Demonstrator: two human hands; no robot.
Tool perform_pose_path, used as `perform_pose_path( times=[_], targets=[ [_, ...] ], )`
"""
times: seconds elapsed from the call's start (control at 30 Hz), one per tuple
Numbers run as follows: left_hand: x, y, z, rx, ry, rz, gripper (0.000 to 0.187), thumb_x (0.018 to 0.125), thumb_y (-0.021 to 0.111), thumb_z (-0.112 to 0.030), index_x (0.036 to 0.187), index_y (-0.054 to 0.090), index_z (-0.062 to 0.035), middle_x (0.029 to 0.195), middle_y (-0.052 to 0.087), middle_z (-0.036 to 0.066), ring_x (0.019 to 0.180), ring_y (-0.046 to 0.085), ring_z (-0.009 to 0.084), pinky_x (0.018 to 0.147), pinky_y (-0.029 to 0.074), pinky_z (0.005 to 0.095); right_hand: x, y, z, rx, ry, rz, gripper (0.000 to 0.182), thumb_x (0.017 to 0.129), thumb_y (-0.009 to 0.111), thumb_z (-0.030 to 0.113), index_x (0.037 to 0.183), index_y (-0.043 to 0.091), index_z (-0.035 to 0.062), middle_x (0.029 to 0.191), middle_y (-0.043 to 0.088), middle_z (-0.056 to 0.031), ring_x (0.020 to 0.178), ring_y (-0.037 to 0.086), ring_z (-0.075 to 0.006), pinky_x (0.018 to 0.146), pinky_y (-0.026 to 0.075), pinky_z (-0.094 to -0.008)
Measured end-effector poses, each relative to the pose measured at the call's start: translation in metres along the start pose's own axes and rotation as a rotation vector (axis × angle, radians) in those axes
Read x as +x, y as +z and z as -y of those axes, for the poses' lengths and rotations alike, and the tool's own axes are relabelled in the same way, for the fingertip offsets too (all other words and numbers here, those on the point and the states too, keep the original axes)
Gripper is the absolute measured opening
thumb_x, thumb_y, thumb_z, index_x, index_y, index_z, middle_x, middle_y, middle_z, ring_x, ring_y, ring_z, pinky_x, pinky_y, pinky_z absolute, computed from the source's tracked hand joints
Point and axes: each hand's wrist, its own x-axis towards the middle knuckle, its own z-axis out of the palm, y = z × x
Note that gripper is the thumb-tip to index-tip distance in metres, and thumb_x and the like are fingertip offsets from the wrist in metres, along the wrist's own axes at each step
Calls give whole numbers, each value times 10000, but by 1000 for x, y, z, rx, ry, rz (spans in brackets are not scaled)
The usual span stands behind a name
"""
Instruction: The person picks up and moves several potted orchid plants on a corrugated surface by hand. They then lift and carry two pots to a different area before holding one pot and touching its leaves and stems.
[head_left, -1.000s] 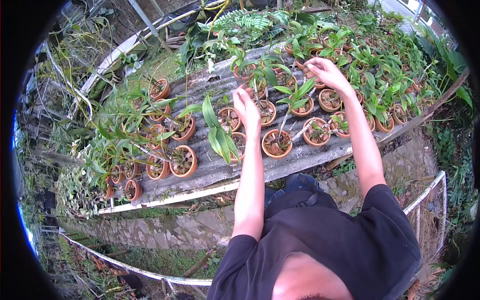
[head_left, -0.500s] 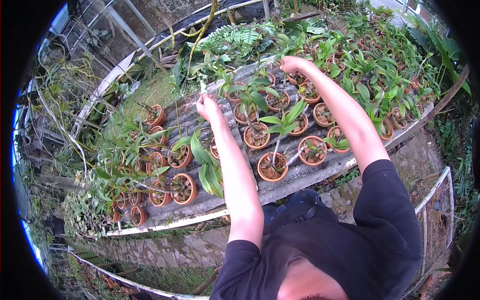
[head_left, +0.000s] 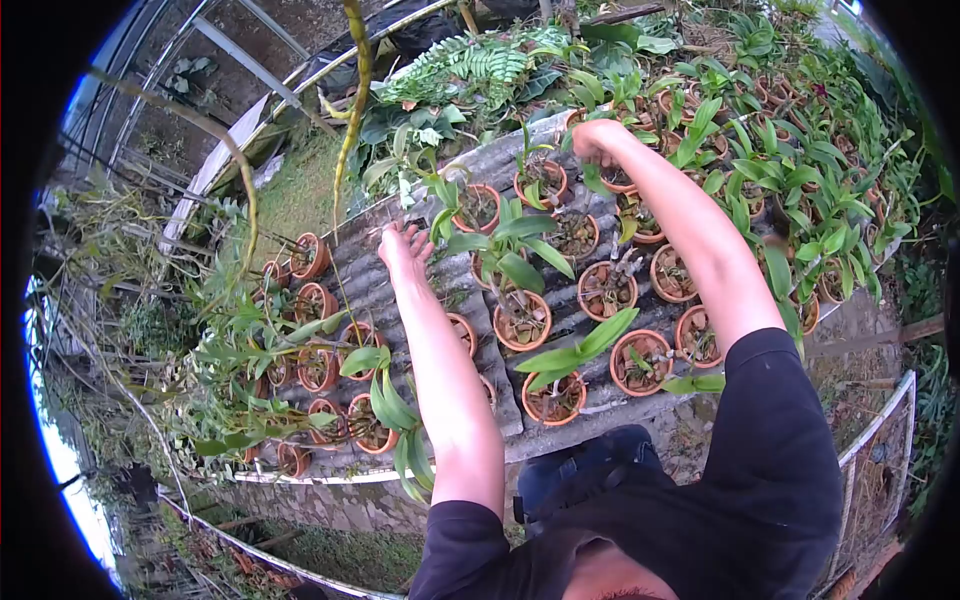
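My left hand (head_left: pixel 404 247) reaches over the left-middle of a corrugated grey sheet (head_left: pixel 455 400). Its fingers are apart and hold nothing I can see. A pale whitish leaf or scrap (head_left: pixel 405 190) shows just beyond the fingertips. My right hand (head_left: pixel 598 142) is at the far edge of the sheet, above a clay pot (head_left: pixel 618 186). Its fingers curl downward, and whatever they may grip is hidden. Between my hands stand orchid-like plants in clay pots, among them a leafy plant (head_left: pixel 520 235) and a far pot (head_left: pixel 541 200).
Several potted plants (head_left: pixel 318 365) crowd the sheet's left end, and dense green ones (head_left: pixel 790 190) fill the right. A yellowish stem (head_left: pixel 356 110) hangs in front at upper left. Ferns (head_left: pixel 470 75) grow behind. A white-framed mesh panel (head_left: pixel 880 450) stands at lower right.
My left hand has opened from a pinch, its fingers now spread. My right hand's fingers now point down over a pot. The view has shifted, and the hanging stems look closer.
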Motion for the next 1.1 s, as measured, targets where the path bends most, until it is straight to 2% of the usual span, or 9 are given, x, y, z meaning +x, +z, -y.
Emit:
perform_pose_path(
  times=[0.1,0.23,0.3,0.43,0.5,0.63,0.77,0.9,1.1],
  targets=[
    [31,5,6,71,-12,-10,544,964,397,-364,1405,404,-45,1285,535,177,1111,555,383,872,493,548,4,-19,0,-128,-93,-138,248,848,523,137,1017,627,-10,925,696,-130,688,678,-245,573,562,-361],
    [66,-1,31,141,7,-22,571,961,425,-367,1399,390,-2,1281,528,202,1107,562,371,847,519,498,79,-14,-25,123,-140,-32,229,840,543,141,996,627,-5,876,687,-130,657,653,-240,557,541,-362],
    [67,-6,31,191,-60,-44,549,964,449,-366,1345,431,30,1226,572,208,946,641,300,691,547,389,106,-10,-32,105,-119,-5,215,837,563,150,969,631,-5,864,683,-122,639,638,-234,555,532,-357],
    [97,-25,37,283,-83,-81,538,966,457,-395,1322,469,7,1063,648,146,782,640,218,607,510,340,124,-20,-40,35,-164,-122,201,823,606,184,931,677,30,860,685,-87,648,629,-213,582,529,-334],
    [114,-33,46,262,-104,-105,531,967,461,-394,1322,474,0,1056,646,138,751,625,215,606,505,335,133,-26,-49,178,-189,149,321,876,573,229,1120,664,43,1052,678,-157,932,667,-284,758,559,-392],
    [153,-40,79,279,-194,-112,524,969,468,-386,1323,472,0,1058,642,134,747,618,218,610,506,342,150,-8,-63,218,-54,446,384,993,445,293,1244,601,47,1265,593,-198,1170,576,-352,949,498,-468],
    [181,-48,120,222,-156,98,426,959,498,-295,1178,557,65,937,665,158,722,645,216,602,528,341,171,25,-88,824,-205,610,466,972,487,283,1357,480,19,1404,471,-185,1223,530,-311,981,481,-474],
    [176,-37,129,222,-171,329,320,930,516,-222,1099,599,37,900,675,121,693,683,201,600,559,297,185,44,-95,1001,-199,616,561,968,505,366,1394,422,10,1465,396,-192,1257,507,-302,962,493,-437],
    [258,-61,204,-34,-110,457,263,944,472,-69,1158,549,64,946,670,157,745,703,256,595,617,338,206,74,-92,904,-169,666,749,913,552,520,1488,300,112,1553,235,-167,1408,272,-361,1085,283,-580]
  ],
)
